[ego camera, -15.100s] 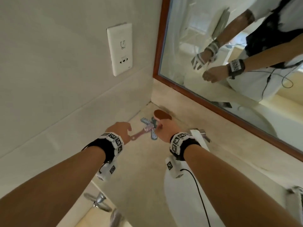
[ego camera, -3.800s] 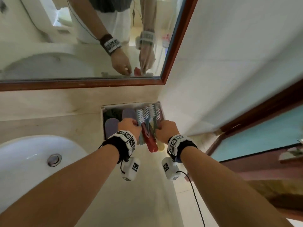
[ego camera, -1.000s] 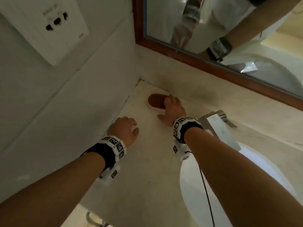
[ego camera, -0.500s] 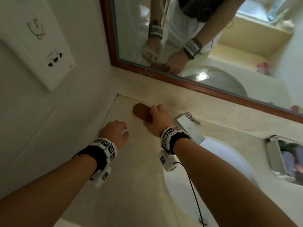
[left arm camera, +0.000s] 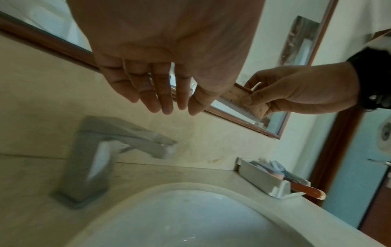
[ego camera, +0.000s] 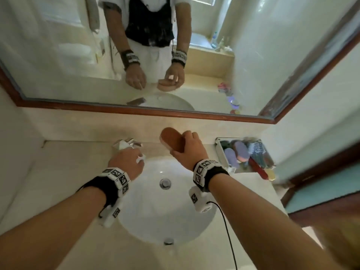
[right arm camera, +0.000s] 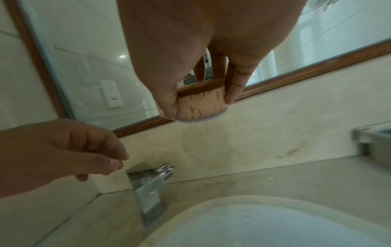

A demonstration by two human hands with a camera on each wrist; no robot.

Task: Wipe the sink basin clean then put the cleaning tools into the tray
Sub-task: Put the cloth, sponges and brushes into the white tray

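Note:
My right hand [ego camera: 190, 151] grips a brown-topped oval sponge [ego camera: 171, 142] by its edges and holds it in the air above the back rim of the white sink basin [ego camera: 148, 211]. The sponge [right arm camera: 200, 107] has a tan porous body and a pale underside, seen again as the sponge [left arm camera: 240, 97]. My left hand [ego camera: 127, 159] hovers empty by the chrome faucet [ego camera: 124, 144], with its fingers [left arm camera: 156, 97] straight and relaxed. The white tray [ego camera: 221, 151] at the right holds purple sponges and several brushes.
A wood-framed mirror [ego camera: 136, 55] runs along the wall behind the beige counter [ego camera: 58, 172]. The drain [ego camera: 165, 183] sits mid-basin. A red brush handle [ego camera: 260, 170] sticks out over the tray's front edge. A doorway lies at the far right.
My right hand has lifted the sponge off the counter's left back corner and carried it rightward above the sink's back rim. My left hand came along, off the counter, to the faucet.

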